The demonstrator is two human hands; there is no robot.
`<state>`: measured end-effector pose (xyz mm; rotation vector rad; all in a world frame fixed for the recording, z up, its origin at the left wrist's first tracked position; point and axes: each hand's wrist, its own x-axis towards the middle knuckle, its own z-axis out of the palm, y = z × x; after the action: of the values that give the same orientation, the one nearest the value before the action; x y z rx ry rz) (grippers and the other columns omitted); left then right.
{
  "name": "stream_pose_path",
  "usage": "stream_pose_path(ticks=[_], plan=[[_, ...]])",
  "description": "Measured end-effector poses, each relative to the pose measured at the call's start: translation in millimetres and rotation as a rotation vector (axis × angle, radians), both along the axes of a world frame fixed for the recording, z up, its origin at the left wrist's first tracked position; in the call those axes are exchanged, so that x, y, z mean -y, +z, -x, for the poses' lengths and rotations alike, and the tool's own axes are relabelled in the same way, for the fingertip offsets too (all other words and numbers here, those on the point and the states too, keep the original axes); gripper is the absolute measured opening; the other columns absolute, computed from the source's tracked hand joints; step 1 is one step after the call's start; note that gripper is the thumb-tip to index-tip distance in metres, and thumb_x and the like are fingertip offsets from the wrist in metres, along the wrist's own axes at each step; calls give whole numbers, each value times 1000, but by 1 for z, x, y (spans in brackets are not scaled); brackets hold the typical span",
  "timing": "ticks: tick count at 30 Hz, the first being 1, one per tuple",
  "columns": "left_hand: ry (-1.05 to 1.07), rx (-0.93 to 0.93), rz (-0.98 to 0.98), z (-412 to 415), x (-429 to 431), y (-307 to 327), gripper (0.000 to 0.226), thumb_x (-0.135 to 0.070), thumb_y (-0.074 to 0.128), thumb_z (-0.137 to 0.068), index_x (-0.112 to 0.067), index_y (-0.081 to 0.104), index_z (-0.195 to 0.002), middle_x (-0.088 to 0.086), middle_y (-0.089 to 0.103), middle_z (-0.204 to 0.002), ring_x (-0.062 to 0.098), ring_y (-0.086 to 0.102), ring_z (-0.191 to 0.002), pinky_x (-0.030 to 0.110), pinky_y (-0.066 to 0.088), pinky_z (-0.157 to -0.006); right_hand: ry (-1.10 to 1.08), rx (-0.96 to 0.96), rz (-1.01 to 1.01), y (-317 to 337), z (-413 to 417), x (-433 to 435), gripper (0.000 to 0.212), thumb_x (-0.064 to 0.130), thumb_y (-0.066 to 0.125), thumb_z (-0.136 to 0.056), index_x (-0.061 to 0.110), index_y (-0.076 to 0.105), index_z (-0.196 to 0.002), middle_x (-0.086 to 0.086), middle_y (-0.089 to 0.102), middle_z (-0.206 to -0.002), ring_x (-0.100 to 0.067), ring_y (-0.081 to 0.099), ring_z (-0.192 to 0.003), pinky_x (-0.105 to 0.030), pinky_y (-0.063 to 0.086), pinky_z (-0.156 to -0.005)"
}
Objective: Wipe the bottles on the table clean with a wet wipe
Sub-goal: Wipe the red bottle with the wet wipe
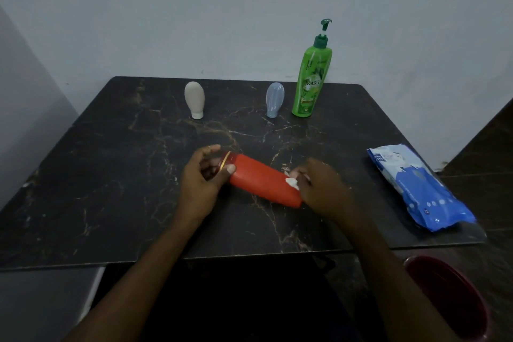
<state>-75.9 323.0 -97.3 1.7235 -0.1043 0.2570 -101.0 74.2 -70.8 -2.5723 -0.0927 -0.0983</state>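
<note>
A dark marbled table (pixel 111 189) fills the middle of the frame. At its right edge lies a blue wipes pack (pixel 419 189); a dark red bin (pixel 449 297) sits in the lower right corner. A tall green pump bottle (pixel 312 83) stands upright at upper centre-right.

The red bottle (pixel 261 179) lies slanted at the centre. The left hand (pixel 200 183) curls round its capped end, thumb on top. The right hand (pixel 322 189), fingers bent, pinches a small white wet wipe (pixel 292 183) against the bottle's other end.

A beige bottle (pixel 195 98) and a blue-grey bottle (pixel 274 98) stand cap-down at the table's far side.
</note>
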Motion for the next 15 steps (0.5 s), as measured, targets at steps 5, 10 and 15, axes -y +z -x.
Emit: stream_pose_path(ticks=[5,10,15], plan=[[111,-105,-11,-19,8,-1,36,-11,83,-82,-8,62,-111,5,69,-100,3,67,-85,26,56,-79,-53,24,-290,-10,36,-39,13,13,63,-89,14,75,-93,7,69,-91,5,61,-79,0,36,-70],[-12,-36,-348,-29,26,6,14,-22,80,-86,-13,74,-95,-6,73,-94,1,67,-86,22,52,-77,-84,64,-441,-26,60,-81,11,17,69,-87,11,75,-94,7,67,-89,8,58,-77,1,36,-70],[-141,96,-747,-31,25,20,21,-34,74,-90,-17,75,-102,-4,70,-98,8,63,-89,38,54,-87,-74,55,-535,-38,63,-86,15,26,67,-88,20,75,-100,13,66,-92,3,64,-83,-19,53,-77]])
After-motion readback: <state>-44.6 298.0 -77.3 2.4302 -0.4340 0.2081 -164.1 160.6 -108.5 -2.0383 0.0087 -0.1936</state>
